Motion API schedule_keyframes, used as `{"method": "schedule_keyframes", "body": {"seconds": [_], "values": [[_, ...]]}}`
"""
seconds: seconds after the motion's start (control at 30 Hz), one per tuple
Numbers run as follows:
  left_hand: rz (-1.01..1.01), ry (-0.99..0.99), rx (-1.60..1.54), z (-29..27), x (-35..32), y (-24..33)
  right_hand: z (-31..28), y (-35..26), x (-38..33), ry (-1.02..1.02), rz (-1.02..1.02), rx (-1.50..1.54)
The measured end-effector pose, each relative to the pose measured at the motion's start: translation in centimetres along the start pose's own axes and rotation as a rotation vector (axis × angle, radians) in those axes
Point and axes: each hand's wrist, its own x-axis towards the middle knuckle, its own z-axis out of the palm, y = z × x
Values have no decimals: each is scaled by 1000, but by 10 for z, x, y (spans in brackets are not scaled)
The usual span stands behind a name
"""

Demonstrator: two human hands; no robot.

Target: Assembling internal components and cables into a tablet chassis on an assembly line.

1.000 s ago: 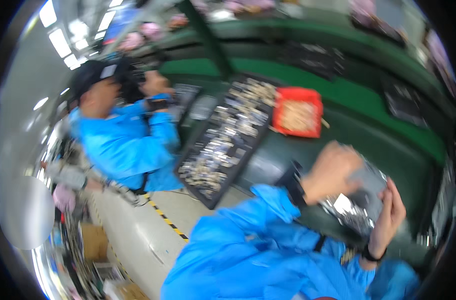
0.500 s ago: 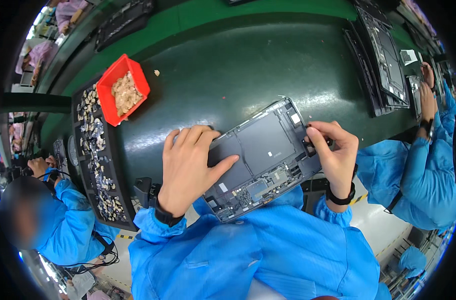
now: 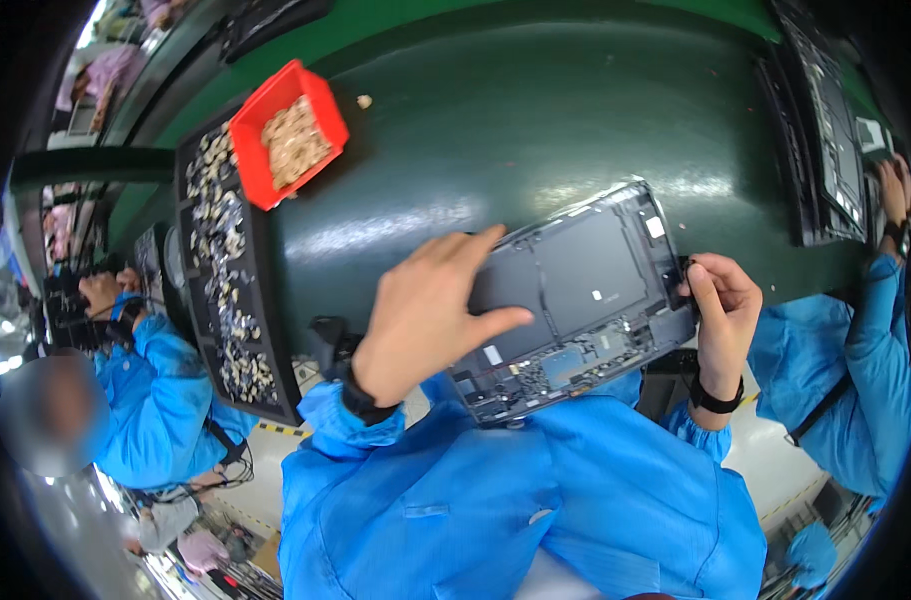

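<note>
Head view: an opened flat device (image 3: 580, 285) has the left hand (image 3: 425, 305) spread over its left end, the right hand (image 3: 721, 310) pinching a small dark piece (image 3: 687, 266) at its right edge.

Electronics workshop: co-workers (image 3: 105, 290) in blue smocks (image 3: 825, 370) either side, long green bench (image 3: 495, 110) w/ opened device (image 3: 565, 275), blk tray (image 3: 262, 290) of sm. parts (image 3: 223, 240), red bin (image 3: 250, 150), stacked dark panels (image 3: 815, 140), striped tape (image 3: 282, 430) on flr (image 3: 275, 462).

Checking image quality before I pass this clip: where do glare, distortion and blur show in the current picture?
Head view: pale glare streaks the green tabletop just beyond the left hand; head view: fisheye distortion bows straight edges and the corners go black; head view: the open device looks fairly distinct, without heavy blur.
</note>
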Motion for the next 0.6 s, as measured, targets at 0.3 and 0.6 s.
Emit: {"method": "schedule_keyframes", "body": {"seconds": [0.3,0.6], "values": [[15,-294,-602,4,9,-13,29,41,21,300,-287,406],[-471,83,-1308,17,-41,-29,18,27,13,222,-297,520]]}}
